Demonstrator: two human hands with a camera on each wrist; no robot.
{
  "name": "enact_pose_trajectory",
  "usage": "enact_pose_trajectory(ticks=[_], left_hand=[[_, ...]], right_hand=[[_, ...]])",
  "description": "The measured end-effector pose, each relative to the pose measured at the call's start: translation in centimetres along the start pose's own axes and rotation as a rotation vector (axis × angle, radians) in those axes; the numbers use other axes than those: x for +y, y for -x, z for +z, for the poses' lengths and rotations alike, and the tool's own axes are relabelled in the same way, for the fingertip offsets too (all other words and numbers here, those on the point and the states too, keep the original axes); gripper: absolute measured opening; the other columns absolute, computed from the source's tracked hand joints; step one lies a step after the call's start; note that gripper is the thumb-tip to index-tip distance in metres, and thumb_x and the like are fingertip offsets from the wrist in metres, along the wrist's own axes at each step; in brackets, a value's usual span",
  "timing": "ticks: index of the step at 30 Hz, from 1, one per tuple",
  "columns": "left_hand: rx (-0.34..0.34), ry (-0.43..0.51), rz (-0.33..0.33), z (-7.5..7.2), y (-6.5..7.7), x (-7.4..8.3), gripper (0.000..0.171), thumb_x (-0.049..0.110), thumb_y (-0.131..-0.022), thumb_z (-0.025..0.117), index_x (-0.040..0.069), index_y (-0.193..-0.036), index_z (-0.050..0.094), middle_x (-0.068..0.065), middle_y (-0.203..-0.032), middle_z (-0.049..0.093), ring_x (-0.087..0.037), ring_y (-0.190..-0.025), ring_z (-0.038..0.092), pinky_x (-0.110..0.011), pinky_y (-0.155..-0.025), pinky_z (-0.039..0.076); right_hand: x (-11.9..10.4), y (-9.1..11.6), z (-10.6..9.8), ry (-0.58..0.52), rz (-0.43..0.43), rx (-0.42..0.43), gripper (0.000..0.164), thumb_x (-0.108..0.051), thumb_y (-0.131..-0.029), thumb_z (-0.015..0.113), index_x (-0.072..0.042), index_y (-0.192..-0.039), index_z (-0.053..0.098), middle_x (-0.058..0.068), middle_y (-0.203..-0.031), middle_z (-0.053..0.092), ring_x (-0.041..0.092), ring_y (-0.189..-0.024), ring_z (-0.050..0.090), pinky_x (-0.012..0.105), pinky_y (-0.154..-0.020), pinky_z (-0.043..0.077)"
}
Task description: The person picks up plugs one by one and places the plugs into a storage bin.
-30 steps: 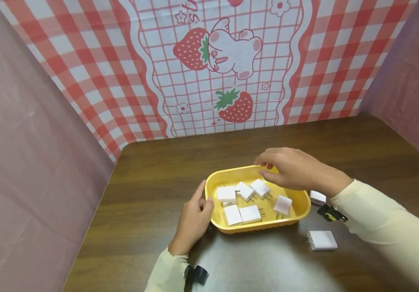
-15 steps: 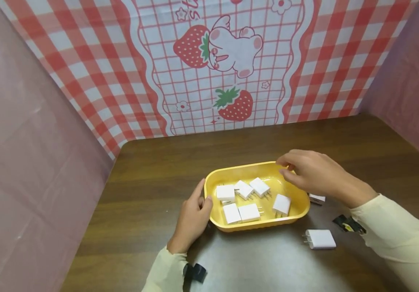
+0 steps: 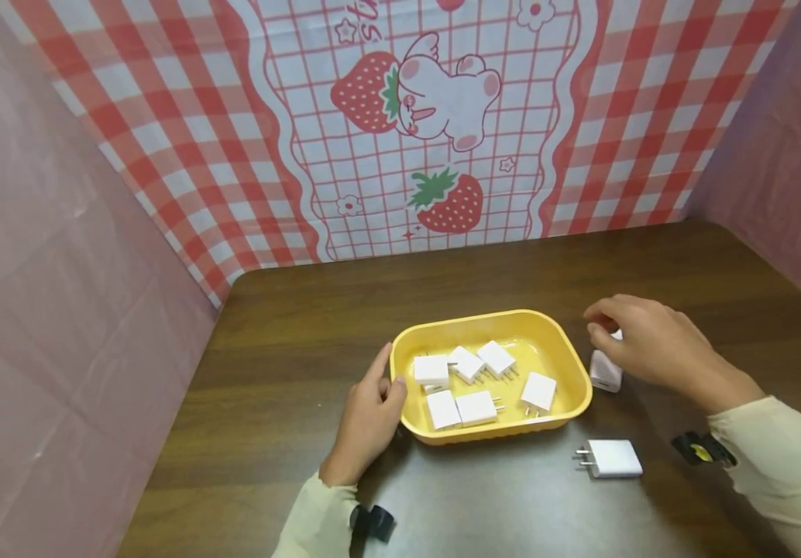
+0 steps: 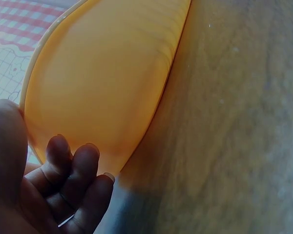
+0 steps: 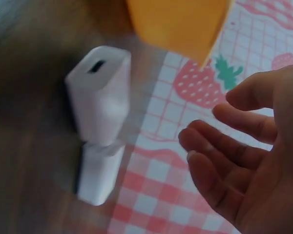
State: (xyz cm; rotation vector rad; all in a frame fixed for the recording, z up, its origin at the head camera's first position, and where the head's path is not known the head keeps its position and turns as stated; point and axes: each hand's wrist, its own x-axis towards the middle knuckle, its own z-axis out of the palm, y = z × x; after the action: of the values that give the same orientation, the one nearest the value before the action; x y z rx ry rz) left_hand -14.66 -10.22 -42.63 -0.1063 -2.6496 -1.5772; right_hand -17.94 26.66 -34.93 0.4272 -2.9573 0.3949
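A yellow plastic tray (image 3: 491, 435) stands on the table with several white plug-in chargers (image 3: 476, 406) lying in it, their metal prongs showing. My left hand (image 3: 369, 415) holds the tray's left end, thumb at the rim and fingers against the outer wall (image 4: 102, 73). My right hand (image 3: 651, 341) hovers just right of the tray, fingers loosely bent and nothing in them. Beneath it lies a white charger (image 3: 606, 373), its port end facing me. The right wrist view shows a second charger (image 5: 102, 170) right beyond the first charger (image 5: 100, 97), partly covered by my hand in the head view.
Another charger (image 3: 614, 459) lies on the table in front of the tray's right end, prongs pointing left. Behind the wooden table (image 3: 289, 325) hangs a red-checked strawberry cloth (image 3: 233, 132). Pink curtains (image 3: 66, 310) close off both sides.
My right hand has moved right, from over the tray to above the chargers beside it. My left hand stays at the tray's left end, and the chargers inside lie as before.
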Motion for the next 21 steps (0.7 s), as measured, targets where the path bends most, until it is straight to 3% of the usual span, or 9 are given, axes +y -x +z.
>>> enact_pose_trajectory(ticks=[9,17,21], left_hand=[[0.007,-0.003,0.001,0.2,-0.1,-0.2,0.06,0.023,-0.097,0.055,0.015,-0.155,0.04,0.006,-0.056,0.045,-0.01,-0.046,0.041,-0.025,-0.045,0.035],[0.01,-0.007,0.006,0.1,-0.2,-0.1,0.06,0.023,-0.098,0.054,0.015,-0.155,0.04,0.007,-0.056,0.045,-0.009,-0.047,0.041,-0.026,-0.047,0.035],[0.005,-0.01,-0.002,0.1,-0.1,-0.2,0.06,0.023,-0.098,0.054,0.015,-0.155,0.04,0.006,-0.056,0.045,-0.01,-0.047,0.041,-0.026,-0.046,0.034]], right_hand=[[1.4,0.3,1.2,0.005,0.043,-0.08,0.03,-0.023,-0.089,0.069,-0.004,-0.112,0.071,0.009,-0.098,0.069,0.023,-0.081,0.063,0.043,-0.062,0.054],[1.3,0.7,2.4,0.087,0.061,-0.166,0.041,-0.039,-0.088,0.068,-0.006,-0.113,0.071,0.015,-0.106,0.068,0.025,-0.081,0.063,0.054,-0.067,0.054],[1.2,0.8,2.9,0.121,0.064,-0.18,0.045,-0.04,-0.087,0.07,-0.004,-0.113,0.071,0.016,-0.102,0.067,0.029,-0.081,0.063,0.054,-0.064,0.054]])
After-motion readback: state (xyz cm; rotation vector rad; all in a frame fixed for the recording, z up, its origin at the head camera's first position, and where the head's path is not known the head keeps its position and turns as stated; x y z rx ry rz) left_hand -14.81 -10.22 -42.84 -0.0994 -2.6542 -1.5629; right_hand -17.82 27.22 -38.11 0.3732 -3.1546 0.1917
